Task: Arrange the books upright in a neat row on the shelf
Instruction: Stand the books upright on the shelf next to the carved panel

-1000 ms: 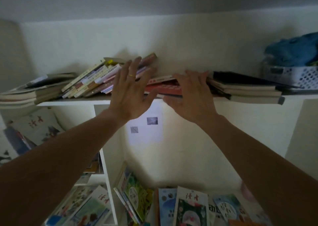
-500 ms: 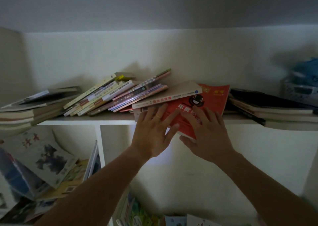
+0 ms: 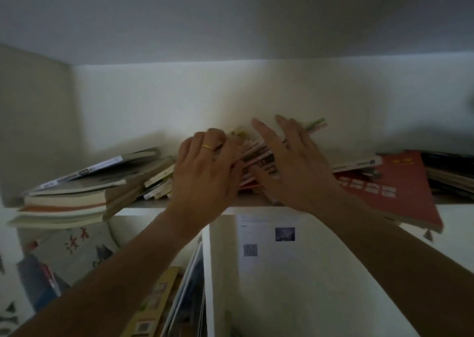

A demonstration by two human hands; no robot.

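Observation:
A bundle of thin leaning books (image 3: 257, 154) lies slanted in the middle of the top shelf (image 3: 138, 211). My left hand (image 3: 205, 172) grips the bundle's left side, its fingers curled over the upper edges. My right hand (image 3: 289, 167) presses on the bundle from the right with straight fingers. A red book (image 3: 392, 185) lies tilted to the right of my right hand and hangs over the shelf's front edge. A flat pile of thicker books (image 3: 77, 198) fills the left end of the shelf.
More dark books (image 3: 451, 175) lie flat at the right end. Below the shelf, a white divider (image 3: 208, 272) splits two compartments; picture books (image 3: 77, 254) lean in the left one. A printed sheet (image 3: 266, 244) is stuck to the back wall.
Both hands left the red book and moved up and left onto the leaning bundle. The red book now lies alone at the right, overhanging the edge. The camera tilted upward.

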